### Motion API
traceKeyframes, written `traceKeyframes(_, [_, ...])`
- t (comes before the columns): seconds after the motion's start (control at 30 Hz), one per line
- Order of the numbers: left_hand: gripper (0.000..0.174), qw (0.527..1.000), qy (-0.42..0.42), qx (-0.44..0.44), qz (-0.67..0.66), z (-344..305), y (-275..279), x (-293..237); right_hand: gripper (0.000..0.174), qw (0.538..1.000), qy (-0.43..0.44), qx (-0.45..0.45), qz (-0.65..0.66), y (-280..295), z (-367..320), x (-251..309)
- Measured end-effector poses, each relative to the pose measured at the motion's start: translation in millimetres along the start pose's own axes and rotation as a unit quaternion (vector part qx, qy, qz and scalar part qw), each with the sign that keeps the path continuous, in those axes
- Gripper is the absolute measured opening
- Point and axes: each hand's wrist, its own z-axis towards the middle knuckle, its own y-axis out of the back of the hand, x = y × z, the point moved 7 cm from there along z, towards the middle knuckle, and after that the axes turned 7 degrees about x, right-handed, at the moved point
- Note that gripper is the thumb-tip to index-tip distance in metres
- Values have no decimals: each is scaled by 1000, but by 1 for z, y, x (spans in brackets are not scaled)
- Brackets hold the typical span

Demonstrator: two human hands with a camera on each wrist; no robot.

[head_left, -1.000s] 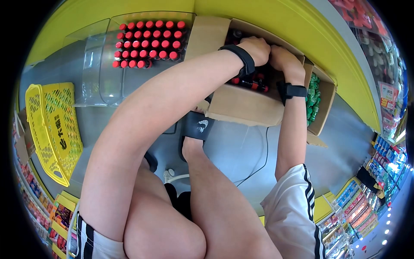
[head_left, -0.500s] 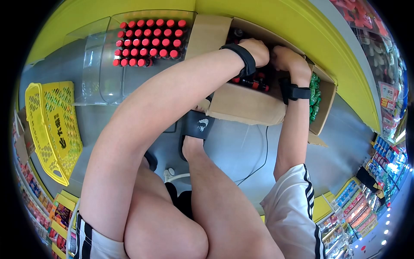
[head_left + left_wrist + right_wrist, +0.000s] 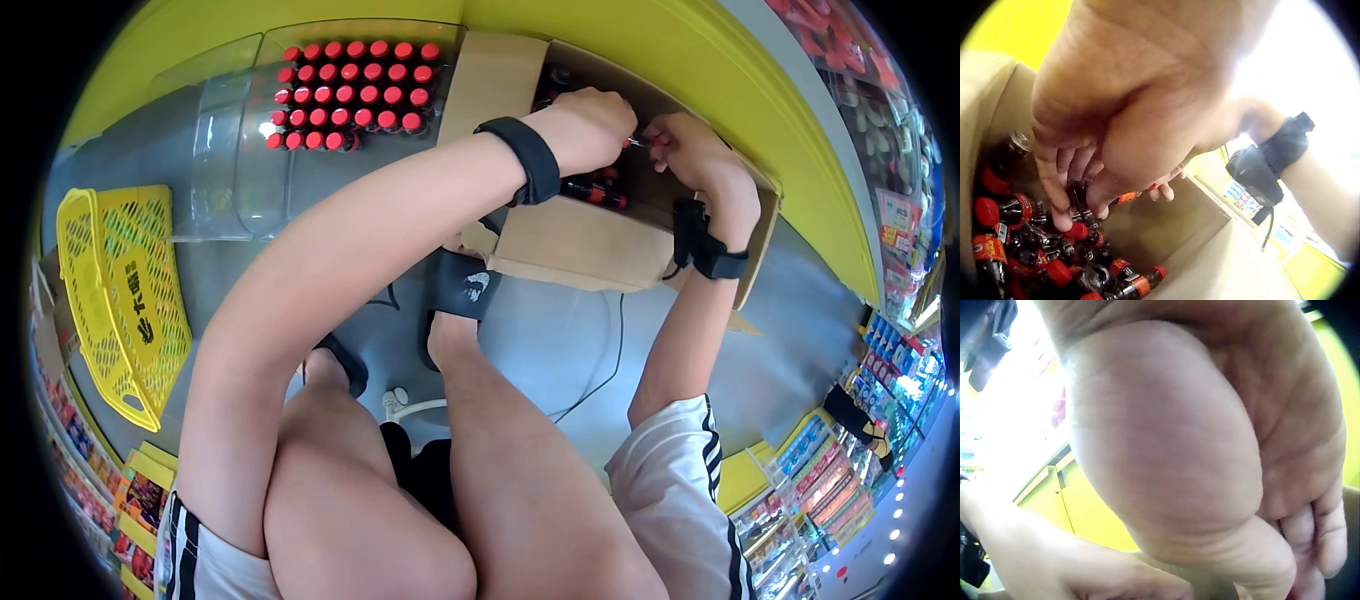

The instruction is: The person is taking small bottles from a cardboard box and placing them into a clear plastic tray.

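Note:
Both hands are over an open cardboard box (image 3: 585,243) in the head view. My left hand (image 3: 592,130) grips a small dark bottle (image 3: 1127,197) with an orange-red label; its body is partly hidden by the fingers. At the bottle's red-capped end, my right hand (image 3: 708,168) pinches the cap between thumb and fingers. Below them, several dark cola bottles (image 3: 1029,237) with red caps lie jumbled in the box, most on their sides. In the right wrist view the thumb and palm hide nearly all of the bottle.
Left of the box, a clear plastic bin (image 3: 228,185) holds rows of upright red-capped bottles (image 3: 350,95). A yellow basket (image 3: 130,300) stands farther left. A dark slipper (image 3: 465,285) is just below the box, and a thin cable (image 3: 618,350) runs along the floor.
My right hand has shifted right and its fingers now show at the red cap. The left wrist has moved slightly left and down. The bottle between the hands has come into view.

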Motion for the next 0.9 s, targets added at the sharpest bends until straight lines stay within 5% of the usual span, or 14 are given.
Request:
traceKeyframes(0.07, [19, 1000, -16, -10, 19, -10, 3, -1, 33, 999, 6, -42, 35, 1, -11, 1])
traceKeyframes(0.33, [25, 979, -89, -176, -40, -83, 31, -8, 34, 991, 103, -80, 39, -1, -42, 42])
traceKeyframes(0.9, [31, 935, -18, -336, -110, -187, 36, 47, 22, 949, 244, -191, 55, 4, -85, 161])
